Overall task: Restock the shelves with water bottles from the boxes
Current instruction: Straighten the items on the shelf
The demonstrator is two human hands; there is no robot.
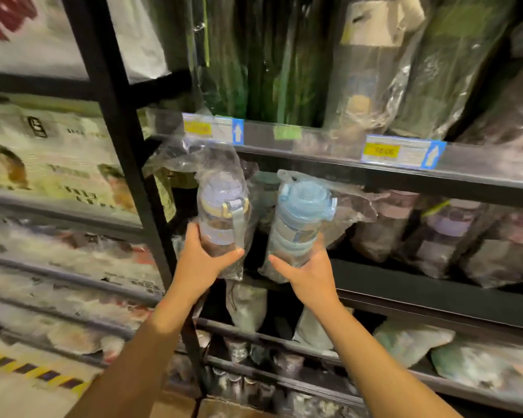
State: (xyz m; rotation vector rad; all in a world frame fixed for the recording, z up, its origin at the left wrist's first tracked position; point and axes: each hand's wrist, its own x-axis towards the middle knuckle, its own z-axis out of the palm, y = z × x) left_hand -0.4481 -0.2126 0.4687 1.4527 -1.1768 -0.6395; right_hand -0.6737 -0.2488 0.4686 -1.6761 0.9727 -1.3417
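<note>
Head view. The left hand [204,260] is gripping the lower body of a lilac plastic water bottle [221,206] with a yellow band and grey strap, sealed in a clear bag. The right hand [310,271] is curling round a pale blue plastic water bottle [302,212], also bagged. Both bottles are hanging upright before the left end of the black metal shelf [420,285], not yet on it. Likely hazards:
- The slick film is inviting a slip through either one-handed grip.
- The loose bag tops are risking a snag on the price-label rail [314,152] above.
- A hasty push could be toppling the wrapped bottles [447,233] standing to the right.
</note>
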